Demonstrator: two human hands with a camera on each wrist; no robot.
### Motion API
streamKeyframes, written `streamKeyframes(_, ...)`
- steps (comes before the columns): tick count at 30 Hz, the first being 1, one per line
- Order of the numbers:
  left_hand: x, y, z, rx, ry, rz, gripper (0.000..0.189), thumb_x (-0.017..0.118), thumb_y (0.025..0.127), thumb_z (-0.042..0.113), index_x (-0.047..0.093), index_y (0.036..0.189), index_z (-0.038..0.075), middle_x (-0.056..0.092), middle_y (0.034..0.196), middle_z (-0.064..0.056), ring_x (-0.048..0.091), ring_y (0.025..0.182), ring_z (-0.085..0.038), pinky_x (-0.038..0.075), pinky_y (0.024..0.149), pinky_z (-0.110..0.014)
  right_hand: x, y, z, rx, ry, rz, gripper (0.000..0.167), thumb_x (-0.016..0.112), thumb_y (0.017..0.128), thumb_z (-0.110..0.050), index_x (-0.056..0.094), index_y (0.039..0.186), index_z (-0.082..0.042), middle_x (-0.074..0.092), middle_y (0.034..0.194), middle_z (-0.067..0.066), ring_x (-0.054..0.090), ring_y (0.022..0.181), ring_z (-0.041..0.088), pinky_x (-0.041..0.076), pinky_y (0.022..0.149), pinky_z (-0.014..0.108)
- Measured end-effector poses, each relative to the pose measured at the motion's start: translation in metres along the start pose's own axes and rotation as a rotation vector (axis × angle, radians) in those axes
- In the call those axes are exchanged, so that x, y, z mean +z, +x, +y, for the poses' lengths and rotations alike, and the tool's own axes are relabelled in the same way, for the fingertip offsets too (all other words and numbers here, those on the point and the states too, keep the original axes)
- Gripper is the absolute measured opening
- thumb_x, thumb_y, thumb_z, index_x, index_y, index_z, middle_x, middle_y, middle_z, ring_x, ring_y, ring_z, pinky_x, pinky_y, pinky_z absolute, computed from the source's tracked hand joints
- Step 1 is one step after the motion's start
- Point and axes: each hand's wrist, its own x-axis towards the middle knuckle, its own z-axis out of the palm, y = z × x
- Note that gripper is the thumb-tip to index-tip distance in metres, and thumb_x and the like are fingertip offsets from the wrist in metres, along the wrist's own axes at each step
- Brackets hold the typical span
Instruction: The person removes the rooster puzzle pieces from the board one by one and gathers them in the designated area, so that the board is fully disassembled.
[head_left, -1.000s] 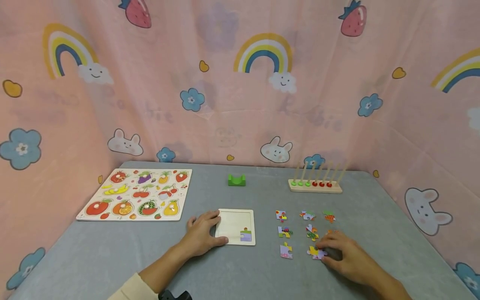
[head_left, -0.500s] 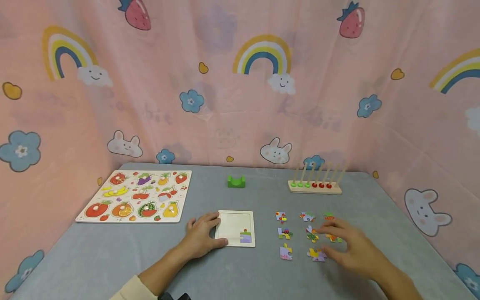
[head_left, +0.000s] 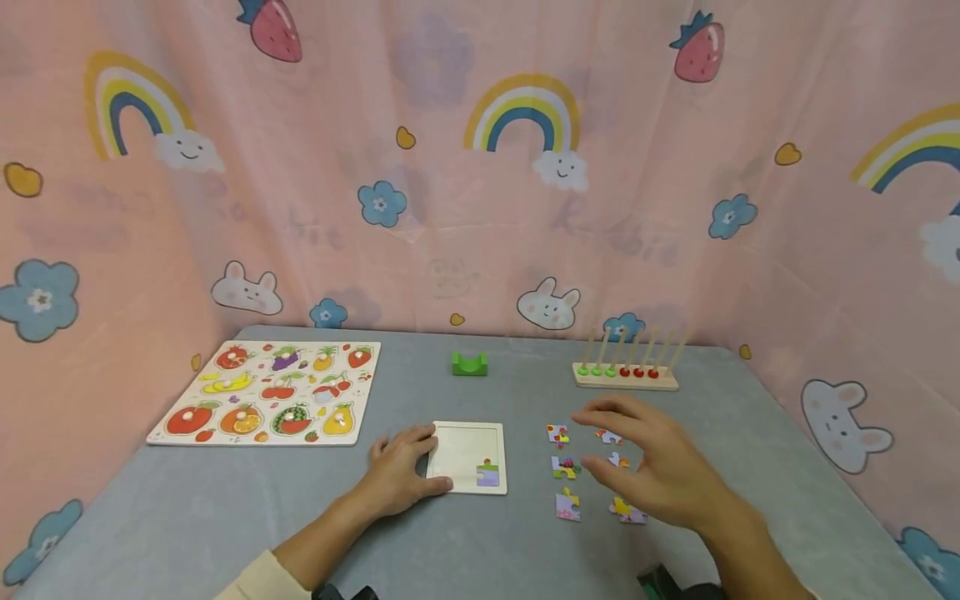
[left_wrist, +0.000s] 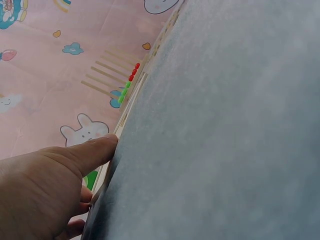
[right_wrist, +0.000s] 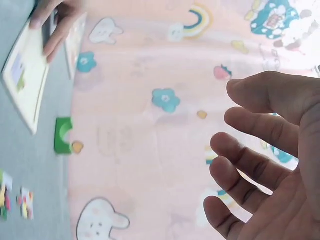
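My left hand holds the left side of a small square wooden puzzle tray, thumb at the near edge and fingers at the far left corner. In the left wrist view, the thumb lies along the tray's edge. One purple and green jigsaw piece sits in the tray's near right corner. My right hand hovers over the loose jigsaw pieces, thumb and fingers spread apart. The right wrist view shows nothing between its fingers. Pieces such as the near left one lie flat; some are hidden behind this hand.
A fruit peg puzzle board lies at the left. At the back stand a green notched block and a wooden bead rack with upright rods. A pink printed curtain borders the grey table.
My right hand has lifted off the near right piece and moved up and leftward over the other pieces, its fingers wider apart. The left hand and the tray keep their place.
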Motion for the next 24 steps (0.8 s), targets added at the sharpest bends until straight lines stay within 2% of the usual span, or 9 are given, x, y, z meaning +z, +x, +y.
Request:
streamKeyframes(4, 0.0, 0.0, 0.0, 0.004, -0.004, 0.002, 0.066, 0.082, 0.076, 0.033, 0.061, 0.126, -0.004, 0.049, 0.14, -0.013, 0.039, 0.132, -0.032, 0.011, 0.099, -0.065, 0.012, 0.015, -0.003, 0.005, 0.032, 0.021, 0.047, 0.081, 0.074, -0.005, 0.068, 0.119, -0.011, 0.058, 0.116, -0.004, 0.057, 0.103, 0.017, 0.044, 0.086, 0.027)
streamKeyframes(11, 0.0, -0.001, 0.001, 0.002, 0.006, -0.004, 0.065, 0.082, 0.076, 0.033, 0.061, 0.126, -0.004, 0.05, 0.139, -0.014, 0.039, 0.131, -0.033, 0.012, 0.098, -0.065, 0.033, 0.03, -0.003, 0.096, 0.093, 0.005, 0.044, 0.078, 0.079, -0.009, 0.067, 0.121, -0.012, 0.056, 0.116, -0.007, 0.054, 0.104, 0.015, 0.047, 0.082, 0.037)
streamKeyframes(17, 0.0, 0.0, 0.002, 0.002, -0.001, -0.002, 0.065, 0.082, 0.076, 0.033, 0.062, 0.125, -0.003, 0.05, 0.139, -0.013, 0.039, 0.131, -0.033, 0.012, 0.098, -0.065, 0.055, 0.035, 0.0, 0.139, 0.175, -0.011, 0.044, 0.078, 0.078, -0.008, 0.067, 0.121, -0.01, 0.057, 0.115, -0.005, 0.054, 0.108, 0.017, 0.047, 0.085, 0.042)
streamKeyframes(21, -0.001, 0.0, 0.002, -0.001, 0.005, 0.001, 0.065, 0.083, 0.076, 0.033, 0.062, 0.125, -0.003, 0.05, 0.139, -0.014, 0.039, 0.131, -0.033, 0.012, 0.098, -0.066, 0.071, 0.036, 0.002, 0.198, 0.19, -0.037, 0.046, 0.078, 0.079, -0.013, 0.066, 0.123, -0.012, 0.057, 0.116, -0.006, 0.052, 0.111, 0.018, 0.045, 0.086, 0.047)
streamKeyframes(24, 0.0, 0.0, 0.002, -0.004, 0.007, -0.003, 0.065, 0.082, 0.076, 0.034, 0.062, 0.125, -0.003, 0.05, 0.139, -0.014, 0.04, 0.131, -0.033, 0.012, 0.098, -0.066, 0.084, 0.034, 0.005, 0.235, 0.196, -0.051, 0.048, 0.078, 0.079, -0.016, 0.065, 0.124, -0.013, 0.057, 0.116, -0.007, 0.052, 0.108, 0.017, 0.045, 0.083, 0.044)
